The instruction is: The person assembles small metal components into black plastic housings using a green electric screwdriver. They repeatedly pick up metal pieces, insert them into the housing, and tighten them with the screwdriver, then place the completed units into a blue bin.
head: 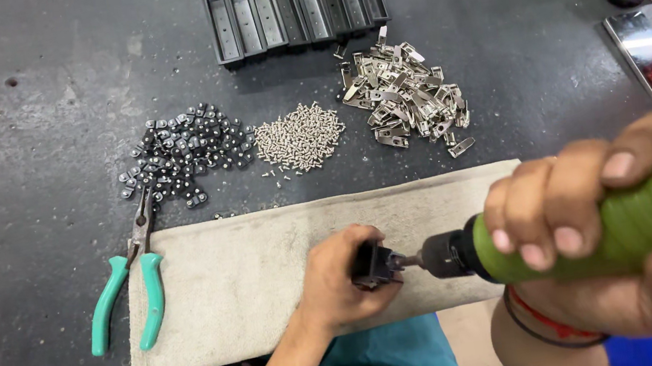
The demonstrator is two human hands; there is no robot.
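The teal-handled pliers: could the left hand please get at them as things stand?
Probably not straight away: the left hand is gripping a small black part against the driver's bit, though nothing lies between it and the pliers on the cloth's edge.

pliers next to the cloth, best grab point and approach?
Take the pliers by the two teal handles, coming from above and from the near edge. They lie flat and spread apart, handles toward the person, with bare table around the left handle. The metal nose points into the pile of small black parts, so that end is crowded. The right handle rests on the cloth.
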